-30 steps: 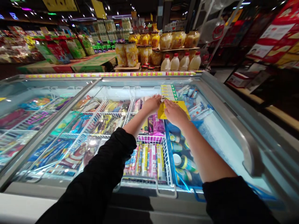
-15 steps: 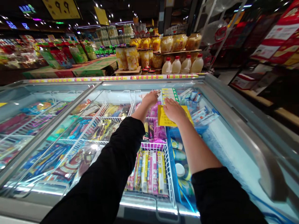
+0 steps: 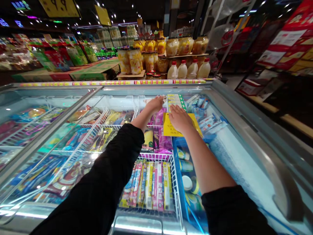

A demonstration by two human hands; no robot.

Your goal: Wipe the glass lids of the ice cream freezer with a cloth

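Observation:
My left hand (image 3: 156, 103) reaches to the back of the open freezer section, above purple packets (image 3: 163, 140) in a white wire basket. Its fingers point forward, and I see nothing held in them. To its right, my right hand (image 3: 180, 118) lies flat with fingers stretched out over a yellow card with handwriting (image 3: 170, 129), covering part of it. Whether it touches the card I cannot tell. Just beyond its fingertips is a white and green striped box (image 3: 174, 98). Wrapped ice pops (image 3: 149, 186) stand in the near wire basket.
A blue basket (image 3: 178, 182) with cups and tubs sits right of the ice pops. Blue-white packets (image 3: 207, 116) lie at the far right. The freezer's metal frame and curved handle (image 3: 286, 199) run along the right. Behind stand fruit jars (image 3: 186, 45) and red-capped bottles (image 3: 182, 70).
The view has shifted slightly, so the near basket shows a little more. Both hands keep nearly the same places over the back of the freezer.

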